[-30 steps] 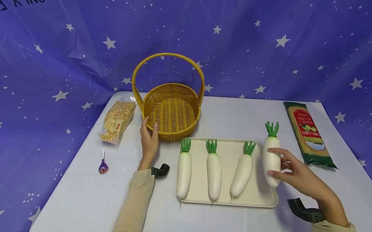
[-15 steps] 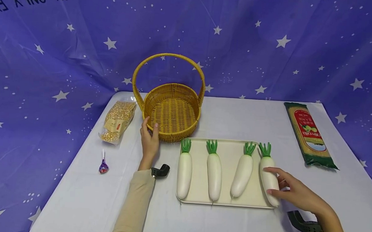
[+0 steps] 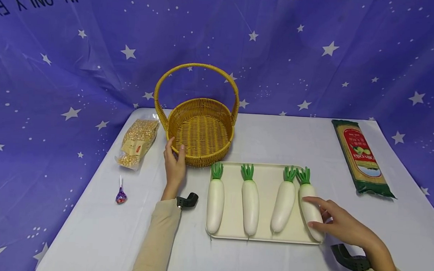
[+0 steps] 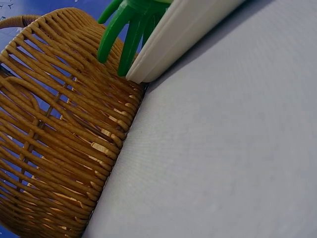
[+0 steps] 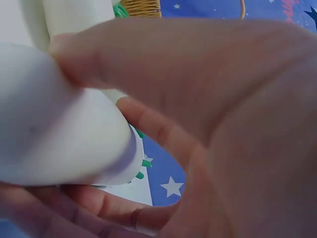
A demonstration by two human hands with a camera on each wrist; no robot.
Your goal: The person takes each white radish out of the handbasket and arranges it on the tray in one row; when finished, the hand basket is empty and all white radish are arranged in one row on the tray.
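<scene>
My right hand [image 3: 337, 221] holds a white radish [image 3: 310, 208] with green stalks, thumb and fingers round its body, at the tray's right edge. The right wrist view shows the radish [image 5: 64, 129] close up between thumb and fingers. Three more radishes lie side by side on the cream tray [image 3: 266, 201]: a left one [image 3: 215, 207], a middle one [image 3: 250, 208] and one on the right [image 3: 283, 207]. My left hand [image 3: 174, 168] touches the near left side of the wicker basket [image 3: 202, 159] with extended fingers. The left wrist view shows basket [image 4: 59, 129] but no fingers.
A bag of corn kernels [image 3: 137, 142] lies left of the basket, with a lollipop [image 3: 121, 196] nearer to me. At the table's far right lies a green and red pasta pack [image 3: 363, 156]. A purple starry cloth [image 3: 277, 66] hangs behind the white table [image 3: 274, 137].
My right hand has lowered the radish from above the tray's right edge onto it and shifted it slightly left, its stalks now meeting the neighbouring radish's. The left hand stays at the basket.
</scene>
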